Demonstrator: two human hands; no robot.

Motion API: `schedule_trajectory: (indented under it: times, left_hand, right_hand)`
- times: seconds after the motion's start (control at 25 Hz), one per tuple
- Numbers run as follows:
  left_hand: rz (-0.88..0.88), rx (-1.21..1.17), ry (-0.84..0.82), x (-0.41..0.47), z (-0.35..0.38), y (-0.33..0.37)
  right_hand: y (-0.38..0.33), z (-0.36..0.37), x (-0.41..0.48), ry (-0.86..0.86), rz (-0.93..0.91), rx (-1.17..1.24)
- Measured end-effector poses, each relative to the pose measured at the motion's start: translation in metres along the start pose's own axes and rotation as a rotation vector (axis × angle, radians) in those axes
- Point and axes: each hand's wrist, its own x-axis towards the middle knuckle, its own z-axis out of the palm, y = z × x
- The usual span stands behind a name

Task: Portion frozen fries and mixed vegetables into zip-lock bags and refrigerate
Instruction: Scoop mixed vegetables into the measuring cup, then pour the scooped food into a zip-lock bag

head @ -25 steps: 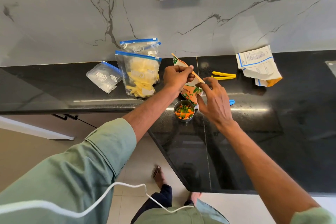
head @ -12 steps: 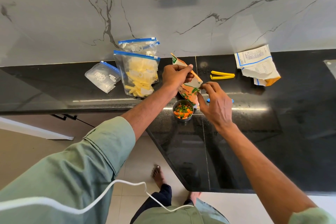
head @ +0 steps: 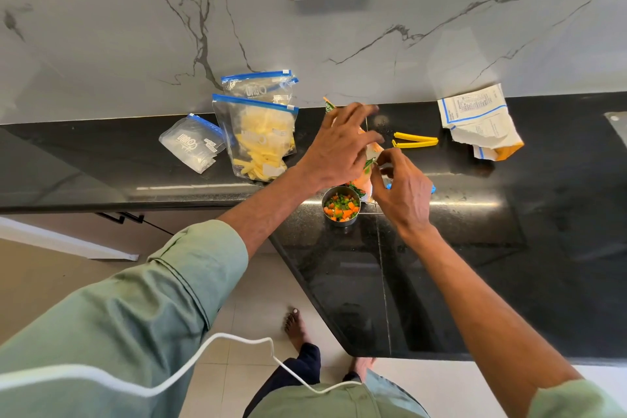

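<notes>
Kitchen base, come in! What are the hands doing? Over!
Left hand open over veggie packet. Right hand pinches its edge. Steel cup of veggies sits beside it. Nothing in the way. Over.

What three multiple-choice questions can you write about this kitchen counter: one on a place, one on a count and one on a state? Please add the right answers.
1. Where does the steel cup stand?
A. on the floor
B. on the counter, at the near side of the vegetable packet
C. on the wall socket

2. How many zip-lock bags are on the counter?
A. one
B. three
C. six

3. In what state is the yellow clip?
A. clamped on the packet
B. hung on the wall
C. lying loose on the counter

Answers:
1. B: the cup stands just before the packet.
2. B: there is a fries bag, a rear bag and a flat bag.
3. C: nothing touches the clip.
</notes>
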Motion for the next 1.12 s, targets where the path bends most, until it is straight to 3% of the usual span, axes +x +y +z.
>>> schedule_trajectory:
  times: [0.08, 0.2, 0.48, 0.8, 1.12]
  left_hand:
    - [0.065, 0.0, -0.042, 0.0, 0.0, -0.002]
    - [0.014, -0.022, -0.01, -0.001, -0.001, -0.001]
    - [-0.029, -0.008, -0.068, 0.008, -0.006, 0.002]
    - [-0.038, 0.007, -0.084, 0.014, -0.008, 0.004]
    - [-0.151, 0.066, -0.117, 0.019, -0.012, -0.001]
  right_hand:
    - [0.001, -0.003, 0.001, 0.023, 0.038, 0.036]
    - [0.005, -0.005, -0.001, 0.033, 0.057, 0.041]
    - [0.006, 0.002, -0.01, 0.083, 0.034, -0.186]
    - [0.001, 0.005, 0.001, -0.124, 0.04, -0.289]
    - [0.008, 0.001, -0.003, -0.095, -0.142, -0.266]
